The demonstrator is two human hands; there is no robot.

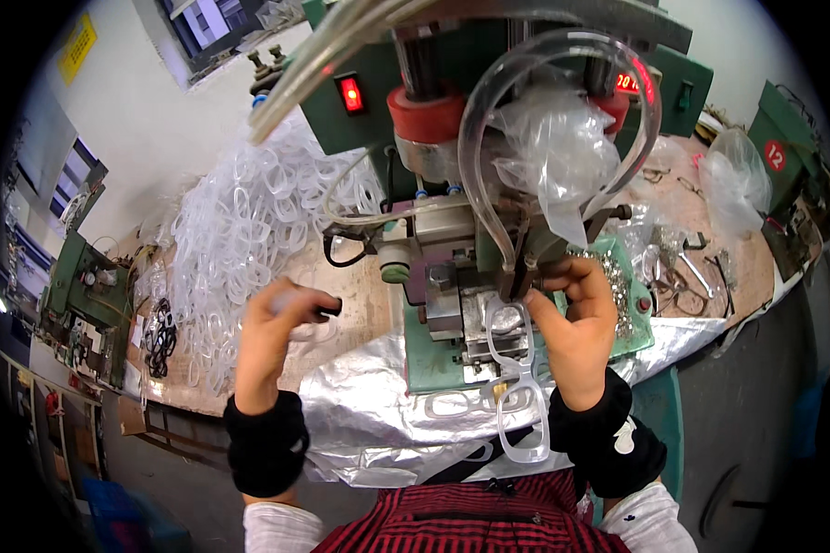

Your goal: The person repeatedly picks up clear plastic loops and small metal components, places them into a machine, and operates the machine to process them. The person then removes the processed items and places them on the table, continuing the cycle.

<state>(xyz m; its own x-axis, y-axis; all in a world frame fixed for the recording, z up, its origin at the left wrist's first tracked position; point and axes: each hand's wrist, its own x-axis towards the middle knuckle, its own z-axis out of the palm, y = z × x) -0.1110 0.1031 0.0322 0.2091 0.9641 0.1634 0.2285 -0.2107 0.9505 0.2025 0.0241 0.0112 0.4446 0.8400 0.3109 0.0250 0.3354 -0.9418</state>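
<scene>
A clear plastic eyeglass frame (pixel 524 367) stands lengthwise at the jaws of a green press (pixel 433 373), its lower rim hanging toward me over silvery sheeting. My right hand (pixel 576 323) is closed at the frame's upper end, thumb against it beside the dark press tool (pixel 518 267); the tool partly hides the fingertips. Left of the press, my left hand (pixel 272 332) is raised above the table with its fingers curled together. A small black bit (pixel 330 309) shows at its fingertips, too blurred to name.
A large heap of clear eyeglass frames (pixel 267 212) covers the table's left side. A green tray (pixel 632 313) of small metal parts sits right of the press, with a wrench (pixel 698 267) beyond. Clear tubing (pixel 470 120) and a plastic bag (pixel 563 147) hang before the press head.
</scene>
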